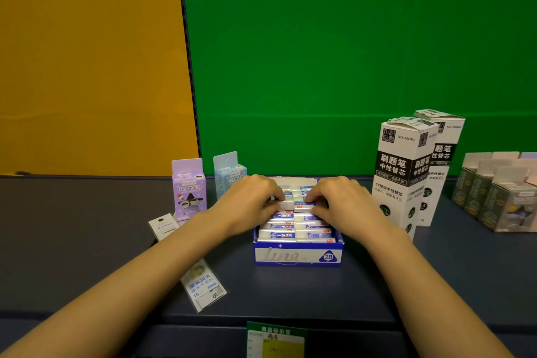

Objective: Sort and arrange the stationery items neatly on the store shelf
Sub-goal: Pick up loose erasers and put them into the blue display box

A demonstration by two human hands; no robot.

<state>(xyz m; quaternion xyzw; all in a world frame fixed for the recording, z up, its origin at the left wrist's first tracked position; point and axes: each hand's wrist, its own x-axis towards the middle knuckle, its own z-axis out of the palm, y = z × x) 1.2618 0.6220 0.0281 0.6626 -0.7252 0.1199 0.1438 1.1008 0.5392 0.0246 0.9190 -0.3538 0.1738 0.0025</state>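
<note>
You are pinching erasers [283,205] in the blue box [296,256] with left hand [250,198] and right hand [334,200]; flat packets [204,288], near left, are awaiting sorting.

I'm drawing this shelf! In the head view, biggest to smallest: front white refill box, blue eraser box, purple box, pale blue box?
1. Front white refill box
2. Blue eraser box
3. Purple box and pale blue box: alike; pale blue sits farther back, partly behind the left hand.

Left hand [250,197], right hand [341,200] pinching erasers [286,205], blue box [296,256]
</note>
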